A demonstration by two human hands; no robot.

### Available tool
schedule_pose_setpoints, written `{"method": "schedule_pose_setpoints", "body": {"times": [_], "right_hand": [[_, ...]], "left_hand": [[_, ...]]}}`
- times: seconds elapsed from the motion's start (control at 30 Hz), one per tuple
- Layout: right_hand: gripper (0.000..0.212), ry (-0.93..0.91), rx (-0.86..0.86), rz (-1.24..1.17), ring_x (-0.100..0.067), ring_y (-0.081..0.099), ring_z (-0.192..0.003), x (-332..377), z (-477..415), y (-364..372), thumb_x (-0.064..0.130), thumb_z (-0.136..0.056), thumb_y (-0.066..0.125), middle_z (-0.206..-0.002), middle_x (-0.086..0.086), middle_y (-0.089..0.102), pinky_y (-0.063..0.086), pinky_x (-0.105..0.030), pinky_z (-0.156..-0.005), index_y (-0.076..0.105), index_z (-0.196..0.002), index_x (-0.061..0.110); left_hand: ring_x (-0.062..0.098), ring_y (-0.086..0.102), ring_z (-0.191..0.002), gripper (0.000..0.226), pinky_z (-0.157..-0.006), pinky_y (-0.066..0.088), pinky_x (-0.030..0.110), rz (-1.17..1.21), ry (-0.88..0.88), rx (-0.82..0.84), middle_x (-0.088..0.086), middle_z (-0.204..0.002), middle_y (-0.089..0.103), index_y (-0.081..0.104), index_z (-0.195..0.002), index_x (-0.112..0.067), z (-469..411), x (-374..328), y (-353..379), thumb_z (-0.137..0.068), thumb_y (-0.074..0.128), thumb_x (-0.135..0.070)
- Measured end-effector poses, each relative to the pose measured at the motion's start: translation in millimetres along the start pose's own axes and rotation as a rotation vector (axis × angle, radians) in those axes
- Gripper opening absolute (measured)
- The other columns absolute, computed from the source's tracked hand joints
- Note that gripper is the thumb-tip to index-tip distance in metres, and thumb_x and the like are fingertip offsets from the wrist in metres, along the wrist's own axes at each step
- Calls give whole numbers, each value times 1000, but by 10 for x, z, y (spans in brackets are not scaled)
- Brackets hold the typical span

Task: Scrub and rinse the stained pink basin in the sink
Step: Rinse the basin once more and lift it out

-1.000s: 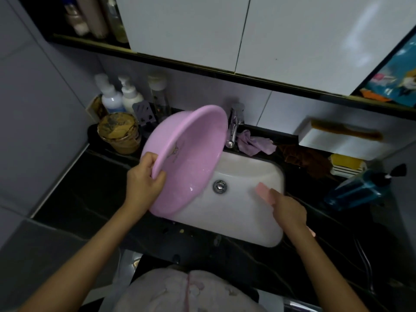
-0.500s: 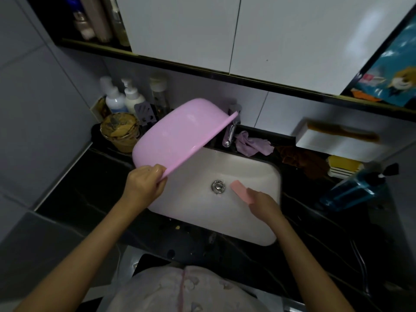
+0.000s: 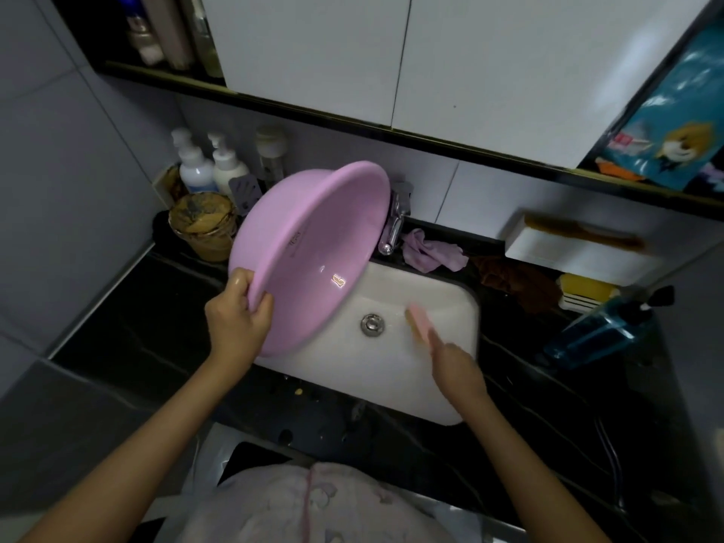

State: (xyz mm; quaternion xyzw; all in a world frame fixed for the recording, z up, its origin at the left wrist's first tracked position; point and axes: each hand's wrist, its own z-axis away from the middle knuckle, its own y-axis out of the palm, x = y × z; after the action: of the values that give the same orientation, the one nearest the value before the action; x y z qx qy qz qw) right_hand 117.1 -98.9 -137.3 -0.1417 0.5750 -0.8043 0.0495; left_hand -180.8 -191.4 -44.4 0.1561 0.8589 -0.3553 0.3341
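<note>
The pink basin [image 3: 309,260] is tilted steeply on its edge over the left side of the white sink [image 3: 391,370], its inside facing right towards me. My left hand [image 3: 237,319] grips its near rim, thumb inside. My right hand [image 3: 456,370] holds a pink scrub brush [image 3: 419,325] over the sink bowl, just right of the drain [image 3: 372,324]. The brush is apart from the basin. A small pale mark [image 3: 339,281] shows on the basin's inner wall.
A chrome tap [image 3: 395,225] stands behind the basin. A pink cloth [image 3: 431,252] and a brown cloth [image 3: 517,284] lie on the black counter [image 3: 129,327]. Bottles [image 3: 211,166] and a stained jar [image 3: 205,229] stand at the left; a blue pump bottle [image 3: 603,327] lies at the right.
The basin was tipped bottom-up half a second ago and has swung back with its inside facing right. My right hand with the brush has shifted right, away from the drain.
</note>
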Motion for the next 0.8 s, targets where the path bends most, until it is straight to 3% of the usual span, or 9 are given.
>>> {"method": "schedule_pose_setpoints", "body": {"times": [0.03, 0.07, 0.2, 0.27, 0.33, 0.43, 0.5, 0.63, 0.8], "right_hand": [[49, -22, 168, 65, -30, 59, -105, -39, -4, 20, 13, -97, 35, -122, -12, 58, 47, -35, -83, 32, -145, 17], [45, -11, 232, 42, -29, 57, -110, -66, 37, 9, 17, -98, 34, -126, -13, 57, 45, -34, -89, 36, -143, 19], [46, 78, -173, -354, -32, 61, -98, -87, 212, -95, 23, -100, 40, -112, -13, 61, 47, -35, -79, 30, -145, 20], [48, 21, -167, -576, -29, 61, -98, -140, 292, -145, 23, -96, 51, -113, -7, 60, 48, -34, -80, 34, -141, 22], [40, -50, -109, -574, -23, 62, -93, -255, 327, -135, 20, -94, 53, -110, -1, 61, 51, -35, -78, 39, -131, 27], [12, 101, -182, -681, -22, 61, -83, -346, 391, -59, 22, -98, 45, -91, 0, 61, 47, -31, -64, 43, -109, 18], [11, 259, -293, -828, -25, 60, -82, -382, 390, -11, 22, -100, 41, -92, -6, 62, 42, -30, -60, 44, -100, 12], [22, 516, -499, -767, -31, 56, -96, -595, 281, 13, 15, -98, 45, -108, -18, 56, 44, -34, -77, 55, -109, -1], [24, 581, -460, -693, -36, 57, -96, -801, 206, 70, 13, -96, 49, -109, -22, 58, 44, -35, -77, 58, -110, -5]], "left_hand": [[32, 49, -50, 26, -47, 44, 40, 1, 6, -6, 17, -61, 49, 51, -78, 3, -10, -18, -5, -78, 47, -23], [31, 49, -51, 24, -48, 43, 38, -3, 14, -5, 16, -61, 48, 51, -78, 2, -5, -35, -8, -78, 48, -21], [31, 51, -54, 10, -51, 45, 37, 2, -38, -27, 18, -65, 50, 53, -81, 2, 52, -35, -11, -77, 54, -6], [28, 51, -53, 10, -50, 43, 31, -1, -18, -21, 17, -64, 50, 53, -80, 2, 90, -15, -8, -77, 54, -7], [23, 50, -50, 8, -47, 39, 25, -18, 61, -6, 14, -60, 51, 52, -76, 1, 130, -2, 2, -77, 54, -7], [18, 48, -46, 6, -49, 36, 24, -73, 239, 3, 12, -53, 51, 48, -75, -7, 218, 18, 18, -78, 52, -10], [19, 49, -45, 7, -49, 36, 24, -68, 280, -6, 12, -53, 52, 45, -76, -11, 272, 41, 10, -78, 51, -11], [19, 47, -45, 10, -44, 36, 27, -54, 304, -38, 13, -50, 51, 44, -77, -14, 332, 81, -16, -78, 52, -8], [25, 50, -37, 11, -47, 34, 29, -261, 676, -20, 10, -46, 52, 49, -80, -13, 349, 112, -21, -79, 54, -4]]}}
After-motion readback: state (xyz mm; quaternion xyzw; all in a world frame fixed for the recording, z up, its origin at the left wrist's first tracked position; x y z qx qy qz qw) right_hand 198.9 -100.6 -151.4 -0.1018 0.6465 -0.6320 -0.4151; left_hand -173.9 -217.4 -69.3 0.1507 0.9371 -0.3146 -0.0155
